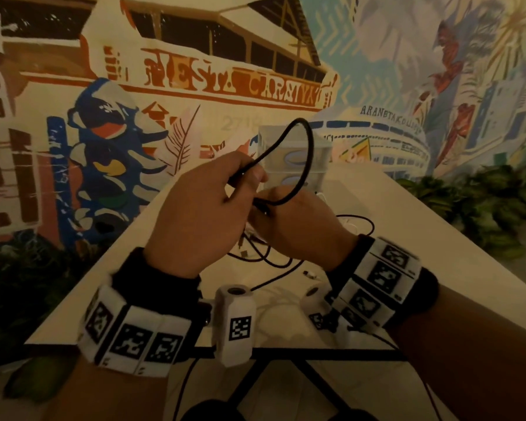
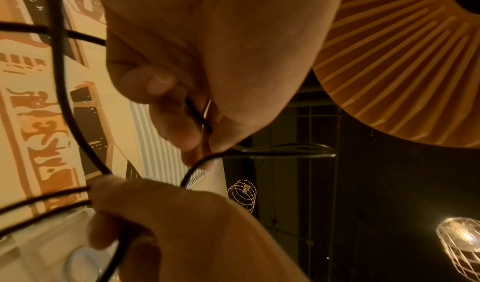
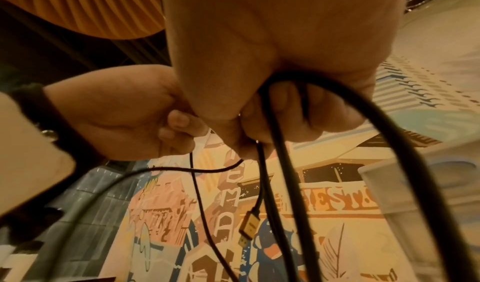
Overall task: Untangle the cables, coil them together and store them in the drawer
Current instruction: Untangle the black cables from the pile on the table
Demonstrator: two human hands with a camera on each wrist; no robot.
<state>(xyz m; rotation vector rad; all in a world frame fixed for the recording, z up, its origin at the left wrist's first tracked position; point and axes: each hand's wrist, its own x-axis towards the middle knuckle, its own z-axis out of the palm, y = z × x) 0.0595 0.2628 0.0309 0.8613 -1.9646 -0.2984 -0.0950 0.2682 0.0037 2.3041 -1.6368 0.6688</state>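
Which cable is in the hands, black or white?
The black cable, looped up between the left hand and right hand; the white cable lies on the table.

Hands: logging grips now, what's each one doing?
Left hand: pinches the black cable.
Right hand: grips the same cable's loop.

White marker-printed wristbands [image 1: 134, 335], black cuffs [image 1: 161, 278]

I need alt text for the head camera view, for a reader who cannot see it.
Two hands raised above a pale table hold a black cable that arcs in a loop above them: the left hand pinches it, and the right hand grips it beside. More cables lie tangled on the table, with a clear drawer unit before a mural.
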